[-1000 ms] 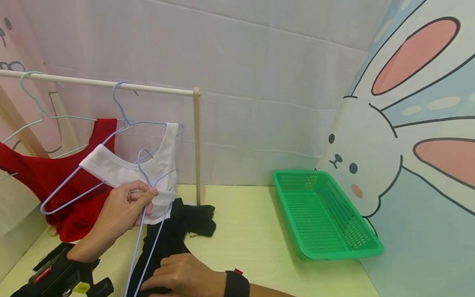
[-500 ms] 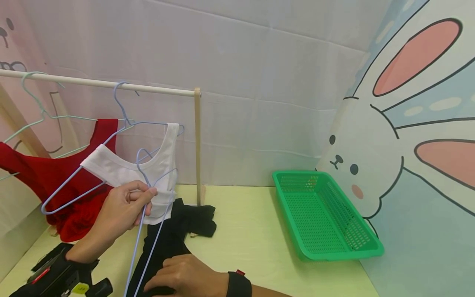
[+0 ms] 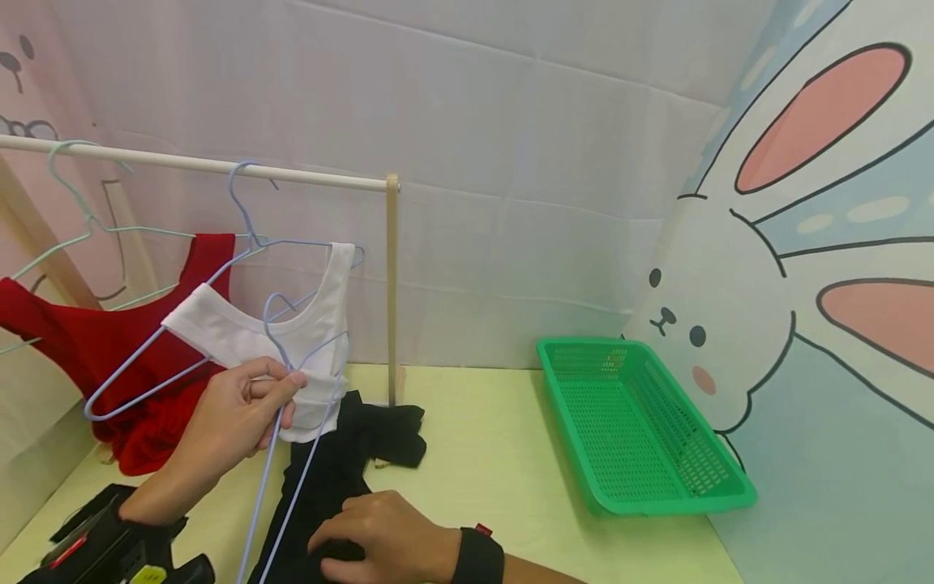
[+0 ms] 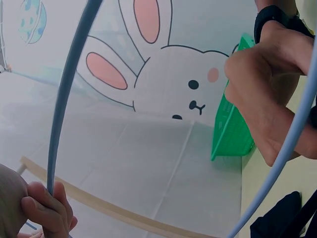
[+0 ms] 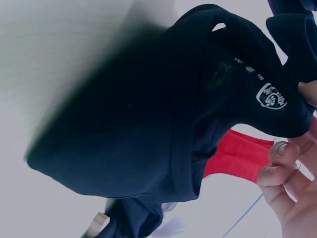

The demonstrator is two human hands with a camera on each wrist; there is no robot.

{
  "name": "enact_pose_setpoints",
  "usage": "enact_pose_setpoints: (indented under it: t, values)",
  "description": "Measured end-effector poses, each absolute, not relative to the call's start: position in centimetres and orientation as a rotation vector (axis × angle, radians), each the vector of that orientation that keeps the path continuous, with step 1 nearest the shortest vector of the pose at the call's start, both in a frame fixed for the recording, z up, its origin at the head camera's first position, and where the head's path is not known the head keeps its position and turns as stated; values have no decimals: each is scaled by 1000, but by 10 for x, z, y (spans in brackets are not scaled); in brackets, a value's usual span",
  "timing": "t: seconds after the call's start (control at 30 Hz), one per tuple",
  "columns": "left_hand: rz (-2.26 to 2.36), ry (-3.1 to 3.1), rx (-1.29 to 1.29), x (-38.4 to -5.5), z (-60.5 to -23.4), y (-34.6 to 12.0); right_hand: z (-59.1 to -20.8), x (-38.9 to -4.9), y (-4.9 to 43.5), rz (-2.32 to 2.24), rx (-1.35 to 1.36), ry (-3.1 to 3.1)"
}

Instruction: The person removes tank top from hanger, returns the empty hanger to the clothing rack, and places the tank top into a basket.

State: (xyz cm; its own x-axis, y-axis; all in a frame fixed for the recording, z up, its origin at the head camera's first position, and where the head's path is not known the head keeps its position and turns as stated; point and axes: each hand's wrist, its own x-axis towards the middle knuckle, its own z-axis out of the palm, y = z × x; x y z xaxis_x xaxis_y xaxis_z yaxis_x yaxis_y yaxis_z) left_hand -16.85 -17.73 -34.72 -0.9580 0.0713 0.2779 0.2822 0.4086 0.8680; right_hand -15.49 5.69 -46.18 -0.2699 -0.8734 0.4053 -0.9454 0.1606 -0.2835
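Observation:
My left hand [image 3: 237,405] holds a light-blue wire hanger [image 3: 264,487] just below its hook; the hanger hangs down toward me. In the left wrist view the fingers of that hand [image 4: 49,210] curl round the wire. Low in the head view, my right hand [image 3: 394,539] pinches a black garment [image 3: 324,495] that lies on the table behind the hanger. The right wrist view shows the black garment [image 5: 148,119] bunched, a white printed crest near its neckline, with the right hand's fingers [image 5: 290,168] and thumb gripping that edge.
A white top [image 3: 248,328] on a blue hanger and a red garment [image 3: 168,357] on a green hanger hang from the rail [image 3: 321,176] at the left. A green basket [image 3: 594,487] stands on the pale table [image 3: 481,454], against the rabbit-print wall.
My right hand has shifted slightly right, drawing at the black fabric, and more of its thumb shows. The left hand keeps its grip on the hanger, barely moved.

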Motion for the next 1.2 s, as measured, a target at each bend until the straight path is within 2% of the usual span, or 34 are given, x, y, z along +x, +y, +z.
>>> enact_pose_setpoints:
  t: [0.63,0.97,1.2]
  values:
    - [-1580,-2470,-320,-162,-345,-180,-477,-181,62,604,1428,-2479]
    - [-1555,-2479,-323,-162,-345,-180,-482,-189,61,375,1321,-2505]
    - [-1543,-2479,-339,-164,-345,-180,-486,-196,59,337,1354,-2619]
